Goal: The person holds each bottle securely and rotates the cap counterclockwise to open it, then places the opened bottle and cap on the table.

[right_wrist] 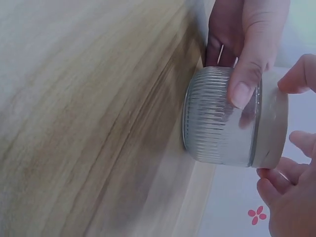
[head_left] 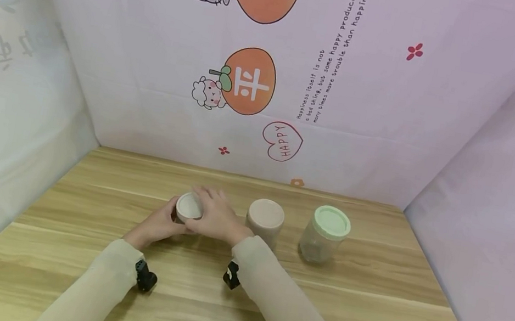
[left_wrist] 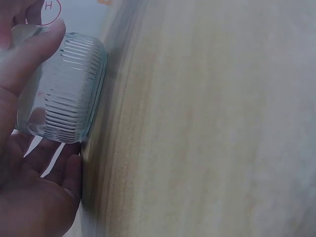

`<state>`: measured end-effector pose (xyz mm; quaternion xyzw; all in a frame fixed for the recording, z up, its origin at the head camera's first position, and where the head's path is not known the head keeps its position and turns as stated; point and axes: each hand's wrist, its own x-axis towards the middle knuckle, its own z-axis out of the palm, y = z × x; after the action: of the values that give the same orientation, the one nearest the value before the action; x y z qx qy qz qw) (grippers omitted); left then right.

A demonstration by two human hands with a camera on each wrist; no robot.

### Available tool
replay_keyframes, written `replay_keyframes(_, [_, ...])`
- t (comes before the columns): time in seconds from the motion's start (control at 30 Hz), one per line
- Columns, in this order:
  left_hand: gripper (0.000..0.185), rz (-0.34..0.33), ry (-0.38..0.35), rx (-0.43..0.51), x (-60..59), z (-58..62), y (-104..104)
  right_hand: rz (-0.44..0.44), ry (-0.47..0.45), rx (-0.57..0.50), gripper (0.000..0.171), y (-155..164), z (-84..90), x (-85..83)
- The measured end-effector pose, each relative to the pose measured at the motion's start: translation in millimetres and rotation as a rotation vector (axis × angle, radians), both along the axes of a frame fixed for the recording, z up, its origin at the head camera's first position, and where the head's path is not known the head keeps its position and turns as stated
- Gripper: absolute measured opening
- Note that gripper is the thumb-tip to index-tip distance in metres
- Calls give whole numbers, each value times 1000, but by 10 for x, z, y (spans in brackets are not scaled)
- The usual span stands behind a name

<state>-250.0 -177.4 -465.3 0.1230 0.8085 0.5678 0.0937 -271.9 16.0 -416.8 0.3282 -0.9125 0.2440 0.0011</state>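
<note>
A small ribbed glass jar (head_left: pixel 185 219) with a white lid (head_left: pixel 189 206) stands on the wooden table (head_left: pixel 72 266), left of centre. My left hand (head_left: pixel 168 223) grips the glass body from the left; in the left wrist view its fingers (left_wrist: pixel 34 47) curl round the ribbed jar (left_wrist: pixel 66 91). My right hand (head_left: pixel 210 211) lies over the lid from the right. The right wrist view shows the right hand's fingertips (right_wrist: pixel 301 140) set round the lid's rim (right_wrist: pixel 272 131), with the left thumb (right_wrist: pixel 249 69) pressed on the jar's glass (right_wrist: pixel 212 128).
Two more jars stand to the right in a row: one with a beige lid (head_left: pixel 265 216), close to my right wrist, and one with a green lid (head_left: pixel 331 222). Cloth walls with cartoon prints (head_left: pixel 249 81) close in the back and both sides.
</note>
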Motion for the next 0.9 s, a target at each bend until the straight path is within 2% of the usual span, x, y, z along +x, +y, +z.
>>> replay_keyframes(0.2, [91,13,-31,-50,34,30,-10,58,-68,-69,89,-12,3,27])
replay_keyframes(0.47, [84,28,-15,-95,40,66,7,102,0,-6,85,-57,15,33])
replay_keyframes(0.6, [84,39,-23,-93,39,55,13,39,34,6,82,-50,-16,64])
replay_keyframes(0.8, [89,42,-22,-54,22,14,11,-101,176,9,74,-45,-14,82])
replay_keyframes(0.9, [89,23,-12,-27,14,1,8,-148,187,9,73,-38,2,91])
